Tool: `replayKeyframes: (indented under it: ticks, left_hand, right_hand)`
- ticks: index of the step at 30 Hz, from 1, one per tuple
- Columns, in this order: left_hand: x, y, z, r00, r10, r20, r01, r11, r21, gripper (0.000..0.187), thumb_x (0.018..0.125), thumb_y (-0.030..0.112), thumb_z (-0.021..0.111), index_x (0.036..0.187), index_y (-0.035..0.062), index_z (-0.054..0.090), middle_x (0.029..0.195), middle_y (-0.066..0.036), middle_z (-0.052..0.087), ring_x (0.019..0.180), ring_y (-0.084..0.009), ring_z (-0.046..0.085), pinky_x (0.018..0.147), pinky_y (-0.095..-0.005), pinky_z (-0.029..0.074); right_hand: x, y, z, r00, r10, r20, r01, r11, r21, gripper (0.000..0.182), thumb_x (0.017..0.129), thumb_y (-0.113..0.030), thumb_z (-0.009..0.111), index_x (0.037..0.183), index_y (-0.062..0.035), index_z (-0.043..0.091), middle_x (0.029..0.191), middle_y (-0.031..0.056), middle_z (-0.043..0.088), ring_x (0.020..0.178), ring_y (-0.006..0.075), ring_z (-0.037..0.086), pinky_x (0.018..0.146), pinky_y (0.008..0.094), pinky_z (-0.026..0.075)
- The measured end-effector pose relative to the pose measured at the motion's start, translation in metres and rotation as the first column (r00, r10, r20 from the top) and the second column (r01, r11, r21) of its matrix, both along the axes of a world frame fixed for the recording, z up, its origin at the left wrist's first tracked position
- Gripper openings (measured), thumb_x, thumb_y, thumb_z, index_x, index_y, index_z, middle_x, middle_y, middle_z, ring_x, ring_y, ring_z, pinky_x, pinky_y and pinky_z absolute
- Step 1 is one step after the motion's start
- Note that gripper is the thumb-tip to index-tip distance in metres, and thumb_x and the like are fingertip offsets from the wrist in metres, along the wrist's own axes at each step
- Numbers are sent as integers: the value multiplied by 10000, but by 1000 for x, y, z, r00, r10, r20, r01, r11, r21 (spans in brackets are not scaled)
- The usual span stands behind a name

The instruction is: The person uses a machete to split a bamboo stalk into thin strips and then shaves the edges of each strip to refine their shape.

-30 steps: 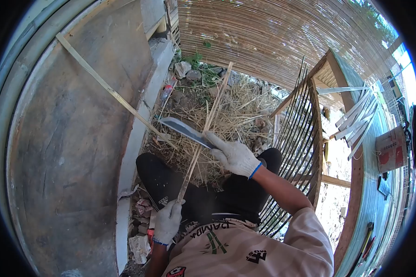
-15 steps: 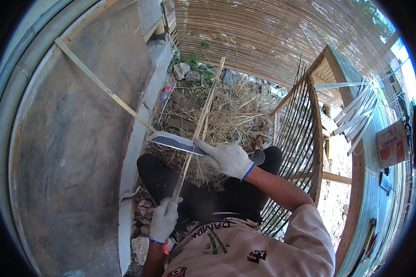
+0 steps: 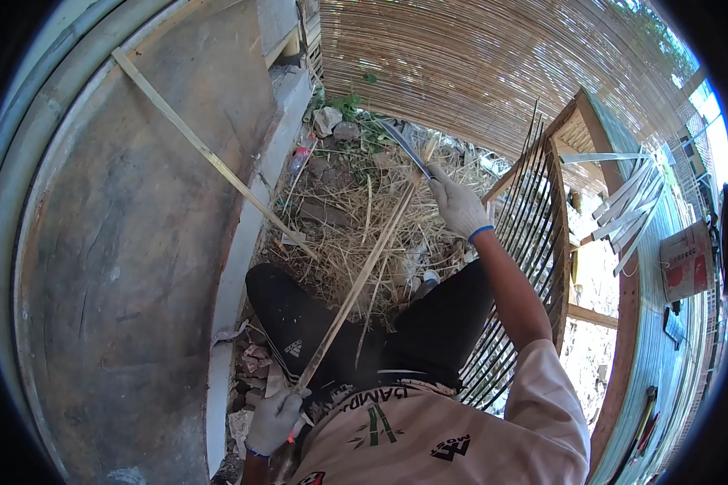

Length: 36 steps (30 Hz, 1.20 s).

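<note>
- The left hand (image 3: 275,422), in a white cloth glove, is gripping the long, thin, pale-brown wooden strip (image 3: 355,291) by its near end.
- The right hand (image 3: 461,208), gloved too, is holding the long grey metal knife (image 3: 407,149) near the strip's far end.
- The strip is slanting over black cloth pants (image 3: 441,327).
- Dry yellow straw (image 3: 340,252) is lying beyond.

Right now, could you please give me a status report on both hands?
Left hand gripping wooden strip at near end. Right hand holding knife, blade toward strip's far end. Straw-like debris lying beneath.
</note>
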<state>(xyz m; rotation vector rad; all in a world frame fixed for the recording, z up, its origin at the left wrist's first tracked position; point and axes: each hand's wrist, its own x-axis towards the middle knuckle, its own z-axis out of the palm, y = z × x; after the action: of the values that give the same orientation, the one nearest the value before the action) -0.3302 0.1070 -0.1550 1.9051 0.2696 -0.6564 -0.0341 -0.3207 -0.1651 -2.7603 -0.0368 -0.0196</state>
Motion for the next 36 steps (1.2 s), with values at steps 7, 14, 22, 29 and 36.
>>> replayKeyframes:
  ticks: [7,14,22,29,36]
  left_hand:
    - [40,-39,-4,988,-80,134,58,986,159,329,1054,256,552,1186,18,737,676,-114,628,603,-178,623,585,-341,476]
    - [63,-54,-8,968,-38,247,-17,976,218,347,1055,270,533,1195,24,735,705,-117,610,629,-199,610,595,-361,473]
    - [55,-45,-8,986,-17,164,3,997,81,353,1064,233,512,1232,7,725,608,47,471,544,-43,455,508,-270,371]
    - [45,-43,7,999,25,28,-25,1000,8,320,1050,220,545,1185,5,740,609,26,491,555,-52,458,520,-282,377]
    - [17,-5,-1,996,-91,8,90,995,37,317,1034,208,559,1178,-1,749,704,-19,590,643,-76,523,592,-280,436]
  right_hand:
    - [-67,54,23,937,309,-162,-323,944,-64,651,1054,-419,510,1612,-155,303,900,239,721,798,422,721,700,532,563]
    - [-120,113,9,874,462,-151,-454,887,85,613,1061,-432,520,1598,-193,346,857,199,678,728,383,709,616,516,554]
    - [-86,86,6,957,244,-156,-241,970,35,611,1056,-372,526,1613,-198,342,850,206,689,738,407,697,655,535,544]
    - [-64,53,-4,969,246,-26,-248,967,-52,584,1070,-373,497,1613,-218,344,849,219,696,785,441,698,716,553,546]
    - [-26,-4,-8,993,119,-5,-118,986,-119,533,1090,-415,445,1581,-218,378,845,251,708,802,443,707,723,564,540]
